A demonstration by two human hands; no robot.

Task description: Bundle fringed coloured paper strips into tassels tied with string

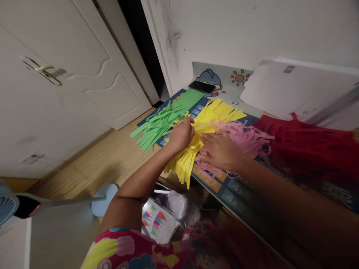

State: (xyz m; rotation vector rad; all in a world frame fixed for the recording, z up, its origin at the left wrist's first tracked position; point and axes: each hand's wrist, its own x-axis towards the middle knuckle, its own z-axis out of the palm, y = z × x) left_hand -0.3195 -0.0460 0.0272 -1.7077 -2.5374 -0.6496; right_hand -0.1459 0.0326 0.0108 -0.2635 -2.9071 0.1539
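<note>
A yellow fringed tissue-paper sheet point(203, 121) lies over the table edge, some strips hanging down. My left hand point(183, 135) is closed on its left part, the fingers curled. My right hand point(221, 149) rests flat with fingers stretched, across the yellow sheet's edge and a pink fringed tissue-paper bundle point(246, 136). To the left lies a green fringed tissue-paper bundle point(165, 119), its strips reaching past the edge. A dark red fringed tissue-paper bundle point(308, 144) lies on the right. What sits under my palms is hidden.
A blue mat point(235, 196) printed with sums covers the table. At the back lie a black phone point(202, 87) and white sheets point(297, 87) against the wall. Below the edge is a clear plastic package point(161, 222). A fan point(11, 205) and a door point(70, 74) are on the left.
</note>
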